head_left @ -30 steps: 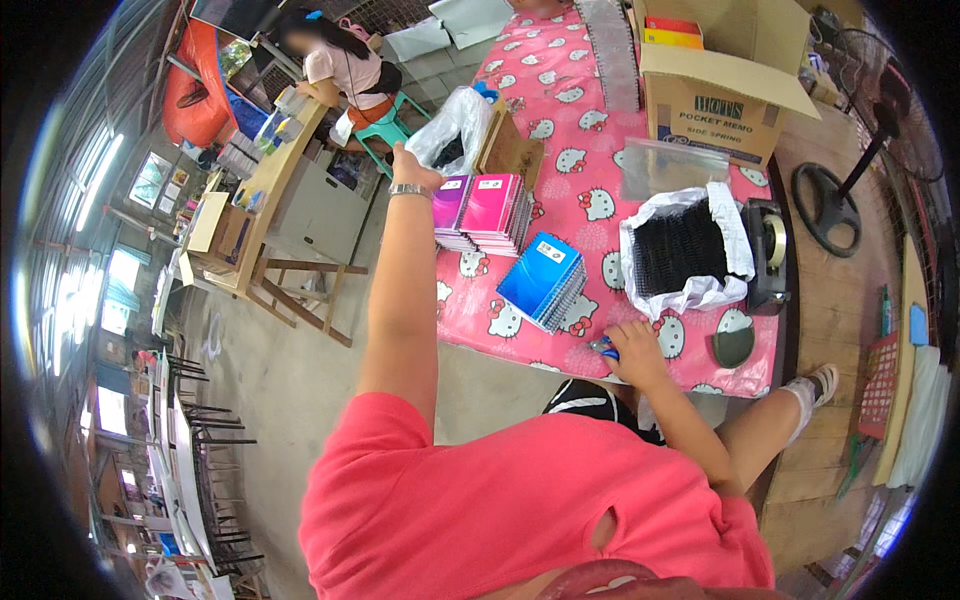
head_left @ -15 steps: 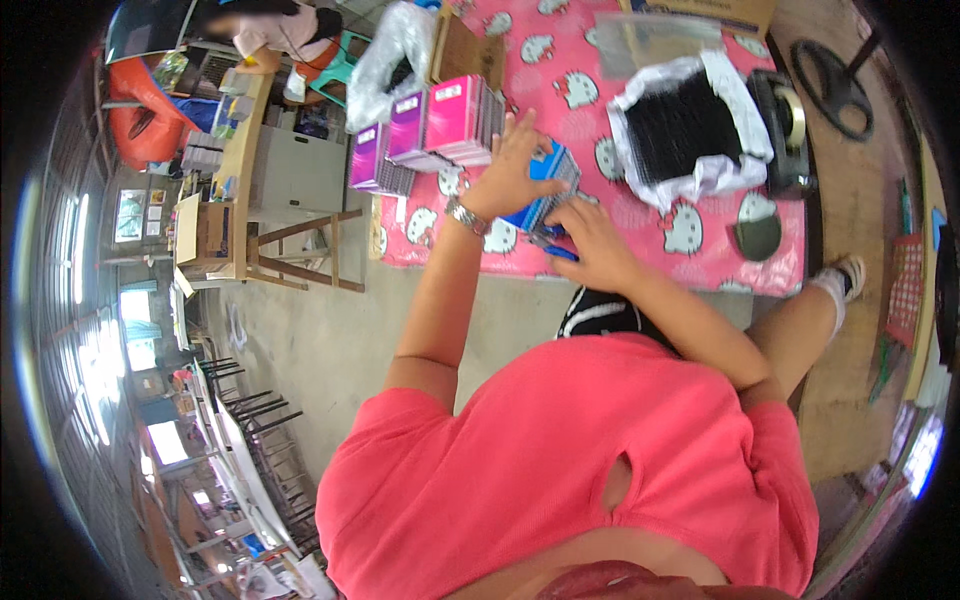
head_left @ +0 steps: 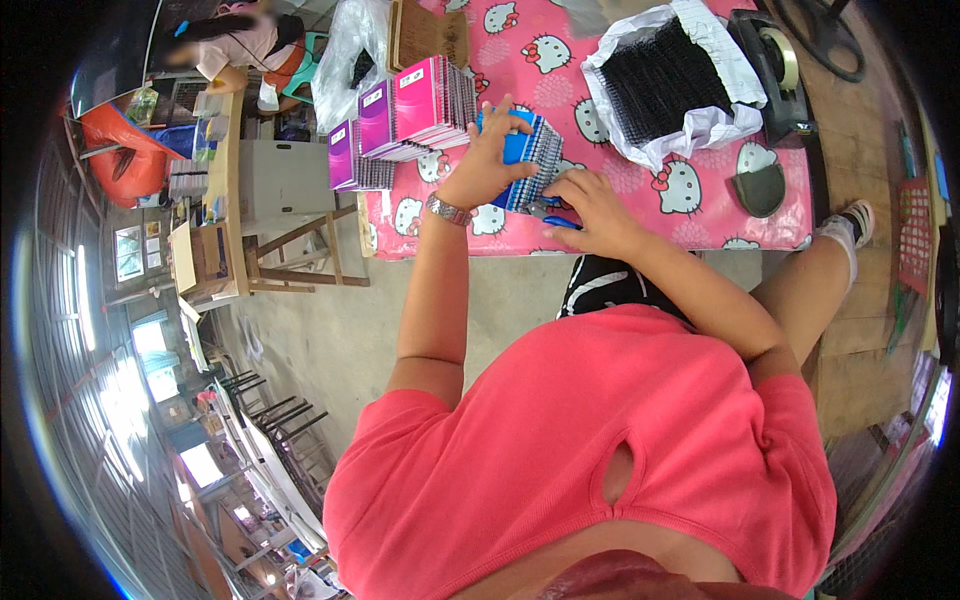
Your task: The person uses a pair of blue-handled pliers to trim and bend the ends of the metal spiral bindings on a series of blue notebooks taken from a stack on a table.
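Observation:
On the pink cat-print tablecloth, a stack of blue spiral-bound notebooks lies near the front edge. My left hand grips the stack from its left side, fingers reaching over the top and thumb across the cover. At the stack's wire-bound right side, my right hand is closed around blue-handled pliers; fingers partly hide their jaws. Left of the blue stack stand a pink notebook stack and two purple ones, the nearer purple stack being at the table's left end.
A white-paper-lined tray holds black wire bindings. Right of it are a tape dispenser and a dark rounded object. A cardboard box and clear plastic bag are behind the notebooks. Another person sits far left.
My view has shifted, so the table appears slightly higher and further left. Both hands stay at the blue notebooks, the pliers still in my right hand.

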### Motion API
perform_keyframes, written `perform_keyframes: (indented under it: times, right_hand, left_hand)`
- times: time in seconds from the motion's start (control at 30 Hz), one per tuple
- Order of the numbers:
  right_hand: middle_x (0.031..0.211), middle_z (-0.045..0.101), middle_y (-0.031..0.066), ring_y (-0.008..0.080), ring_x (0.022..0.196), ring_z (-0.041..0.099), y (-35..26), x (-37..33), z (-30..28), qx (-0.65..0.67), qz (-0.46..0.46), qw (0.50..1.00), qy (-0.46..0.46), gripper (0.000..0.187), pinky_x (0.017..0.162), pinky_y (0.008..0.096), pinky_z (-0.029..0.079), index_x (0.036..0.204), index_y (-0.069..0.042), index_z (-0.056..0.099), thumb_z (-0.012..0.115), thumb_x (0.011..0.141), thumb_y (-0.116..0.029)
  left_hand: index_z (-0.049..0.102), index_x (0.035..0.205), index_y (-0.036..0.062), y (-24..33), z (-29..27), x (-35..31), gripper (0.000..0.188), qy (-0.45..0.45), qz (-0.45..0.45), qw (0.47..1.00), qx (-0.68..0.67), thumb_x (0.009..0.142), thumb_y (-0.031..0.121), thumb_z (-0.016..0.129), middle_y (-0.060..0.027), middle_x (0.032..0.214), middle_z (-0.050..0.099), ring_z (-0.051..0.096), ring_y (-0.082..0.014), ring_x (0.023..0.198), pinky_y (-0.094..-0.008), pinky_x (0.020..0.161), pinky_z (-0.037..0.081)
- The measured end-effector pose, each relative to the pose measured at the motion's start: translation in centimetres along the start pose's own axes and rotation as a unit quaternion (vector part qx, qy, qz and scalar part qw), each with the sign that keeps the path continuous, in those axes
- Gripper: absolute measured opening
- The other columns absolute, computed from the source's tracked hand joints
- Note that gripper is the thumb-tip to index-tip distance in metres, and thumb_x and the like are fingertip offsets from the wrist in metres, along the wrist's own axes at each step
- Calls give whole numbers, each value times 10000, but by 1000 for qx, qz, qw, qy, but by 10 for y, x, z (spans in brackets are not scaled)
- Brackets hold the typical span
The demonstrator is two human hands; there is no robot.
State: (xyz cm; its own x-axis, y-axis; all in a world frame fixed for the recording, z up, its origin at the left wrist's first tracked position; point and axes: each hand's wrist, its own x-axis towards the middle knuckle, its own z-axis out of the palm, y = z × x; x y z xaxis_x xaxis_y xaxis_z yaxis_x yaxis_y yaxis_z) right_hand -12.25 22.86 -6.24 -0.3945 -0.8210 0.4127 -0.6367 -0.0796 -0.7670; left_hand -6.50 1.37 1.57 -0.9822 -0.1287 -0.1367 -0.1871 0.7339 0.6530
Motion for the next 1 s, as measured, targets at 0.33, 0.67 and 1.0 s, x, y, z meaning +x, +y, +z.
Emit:
perform_keyframes:
  times: [0.33,0.67,1.0]
  right_hand:
    - [1043,568,123,296,964,578,-8,4,-6,154,152,968,-128,334,813,424,450,1044,-84,564,705,796,-257]
    - [1048,577,125,313,1049,551,10,0,-7,78,29,995,-50,385,879,427,435,1056,-85,573,738,743,-237]
    - [932,632,121,309,879,624,18,11,-1,165,121,968,-143,342,759,431,483,1011,-78,589,740,729,-198]
  left_hand:
    - [504,1198,155,3,0,0,557,-5,-5,1000,19,725,205,793,-229,1584,163,-5,-452,1469,-599,1142,-27]
    - [455,1219,157,11,7,0,729,-1,-8,996,84,604,214,841,-225,1576,170,7,-488,1456,-613,1142,-5]
    - [444,1213,165,10,6,2,699,0,-12,997,78,593,151,767,-209,1580,171,13,-493,1455,-623,1139,-1]
